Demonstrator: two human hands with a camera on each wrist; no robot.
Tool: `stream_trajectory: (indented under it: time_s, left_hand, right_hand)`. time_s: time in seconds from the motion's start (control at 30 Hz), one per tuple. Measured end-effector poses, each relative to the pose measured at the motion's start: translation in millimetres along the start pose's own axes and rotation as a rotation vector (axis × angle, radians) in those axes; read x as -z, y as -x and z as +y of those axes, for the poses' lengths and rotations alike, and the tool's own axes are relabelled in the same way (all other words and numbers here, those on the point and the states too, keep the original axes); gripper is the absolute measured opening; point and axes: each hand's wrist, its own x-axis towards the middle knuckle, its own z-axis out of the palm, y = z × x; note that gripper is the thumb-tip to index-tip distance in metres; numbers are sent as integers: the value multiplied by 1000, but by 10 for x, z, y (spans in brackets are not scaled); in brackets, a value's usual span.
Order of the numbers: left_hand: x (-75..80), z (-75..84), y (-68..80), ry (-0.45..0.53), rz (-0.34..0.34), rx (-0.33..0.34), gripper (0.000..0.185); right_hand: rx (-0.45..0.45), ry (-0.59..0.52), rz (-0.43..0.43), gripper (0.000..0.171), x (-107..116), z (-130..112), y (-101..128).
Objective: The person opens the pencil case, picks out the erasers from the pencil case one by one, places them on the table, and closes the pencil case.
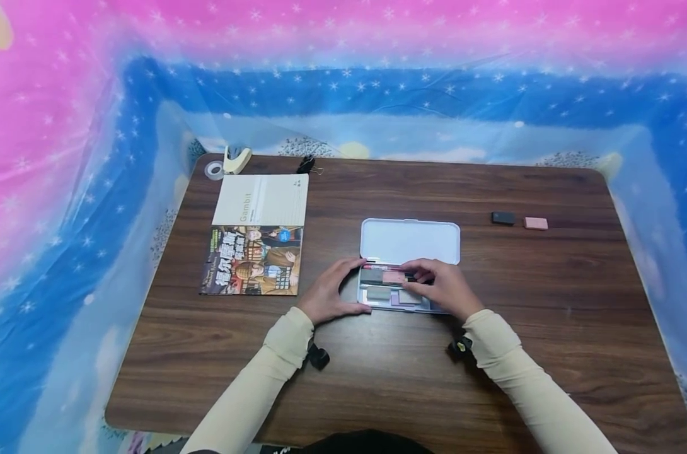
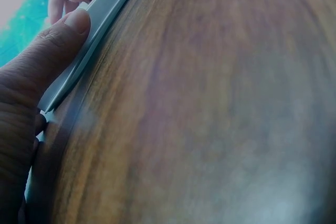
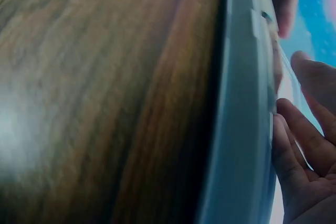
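A white pencil case (image 1: 409,241) lies on the table with its lid folded back. My left hand (image 1: 333,291) grips its left end, thumb along the front edge and fingers at the hinge side. In the left wrist view, the thumb (image 2: 62,38) presses the case's rim (image 2: 86,51). My right hand (image 1: 442,285) reaches into the case and pinches the right end of a pink eraser (image 1: 393,277). A dark grey eraser (image 1: 372,276) sits left of it, below a red pen (image 1: 375,267). Pale blocks (image 1: 379,294) lie in the front row.
A dark eraser (image 1: 503,218) and a second pink eraser (image 1: 536,223) lie at the right. At the left are a comic book (image 1: 253,261) and a notebook (image 1: 281,198). Behind stand a tape roll (image 1: 214,169), a cream stapler-like item (image 1: 238,161) and a binder clip (image 1: 306,165).
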Motion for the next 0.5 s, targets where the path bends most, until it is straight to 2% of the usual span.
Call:
stream_trajectory:
  time_s: [0.33,0.5]
  left_hand:
    - [-5,5,-7,7,18,-35,102]
    - [-12,-10,-3,15,20,-34,102]
  right_hand:
    - [26,125,-17,33,-85,-65,-28]
    - [19,85,-21,30,-106,-61,-54]
